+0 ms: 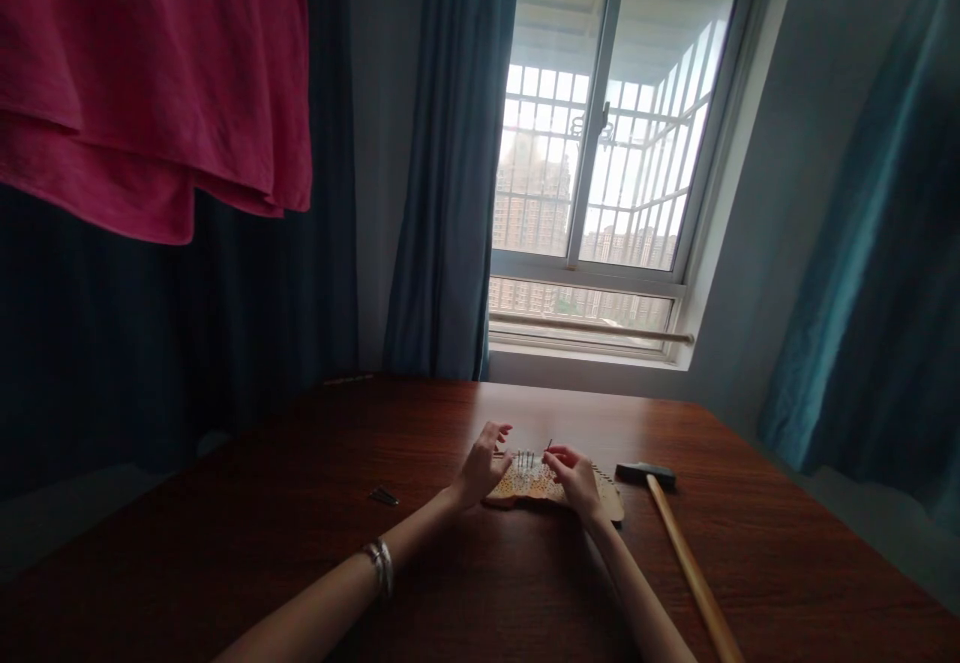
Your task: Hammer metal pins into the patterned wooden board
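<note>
A pale, patterned board (pixel 517 488) lies on the table, with several thin dark nails (pixel 526 461) standing upright in its middle. Over the board's right part, my right hand (pixel 574 476) pinches a thin dark nail (pixel 550 444) between thumb and fingers, its upper end poking out. I cannot see whether this nail's tip touches the board. My left hand (pixel 480 468) is at the board's left side, fingers apart and holding nothing. A bracelet circles the left wrist.
Right of the board rests a hammer (pixel 682 533) with a black head and long wooden handle. A few loose nails (pixel 385 495) lie to the left on the brown table (pixel 300 563). A window (pixel 592 163) and curtains stand behind; a pink cloth (pixel 157 83) hangs upper left.
</note>
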